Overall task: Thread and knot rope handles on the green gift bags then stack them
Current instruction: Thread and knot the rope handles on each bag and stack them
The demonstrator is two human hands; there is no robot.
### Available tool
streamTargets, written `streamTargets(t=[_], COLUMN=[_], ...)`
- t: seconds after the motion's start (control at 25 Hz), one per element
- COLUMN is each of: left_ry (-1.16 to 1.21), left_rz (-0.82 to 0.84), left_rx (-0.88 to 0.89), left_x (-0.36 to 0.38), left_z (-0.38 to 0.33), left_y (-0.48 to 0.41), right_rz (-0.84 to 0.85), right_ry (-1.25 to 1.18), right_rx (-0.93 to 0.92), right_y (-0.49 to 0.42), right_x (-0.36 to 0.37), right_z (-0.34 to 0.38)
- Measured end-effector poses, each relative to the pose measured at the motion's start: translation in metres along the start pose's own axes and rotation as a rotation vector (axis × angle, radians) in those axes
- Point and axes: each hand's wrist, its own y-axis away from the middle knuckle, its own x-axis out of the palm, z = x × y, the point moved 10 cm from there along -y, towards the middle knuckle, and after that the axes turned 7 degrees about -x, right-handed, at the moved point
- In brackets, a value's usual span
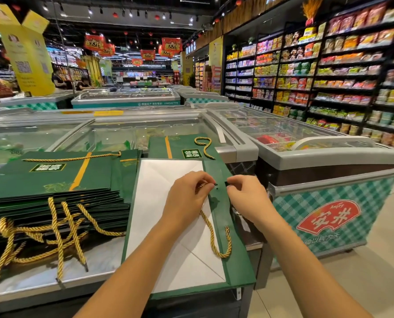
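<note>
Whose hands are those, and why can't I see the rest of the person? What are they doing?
The camera sits on the person's head and looks down, so you see only their arms. They stand at a shop freezer and use its lid as a table. A green gift bag lies flat there, with its white inside showing. The left hand pinches the end of a gold rope beside a little hole in the bag's edge. The right hand seems to pinch that edge. A stack of bags with rope handles lies at the left.
</note>
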Motion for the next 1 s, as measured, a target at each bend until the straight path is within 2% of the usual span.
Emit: streamTargets(t=[0.24,0.44,0.72,1.0], left_ry=[0.032,0.024,0.058,0.075], left_rz=[-0.065,-0.099,-0.101,-0.144], left_rx=[0.037,0.067,0.009,-0.026], left_x=[-0.008,-0.011,-0.012,-0.018], left_z=[0.0,-0.004,-0.006,-0.007], left_y=[0.0,0.001,0.001,0.003], right_rz=[-0.113,-0.051,-0.056,0.027], right_ry=[-0.217,-0.545,-0.478,-0.539], right_rx=[-0.002,-0.055,-0.172,-0.212], right_y=[-0.004,0.004,0.013,0.018], right_x=[0.007,0.006,0.001,0.003], right_z=[-0.012,-0.004,0.01,0.021])
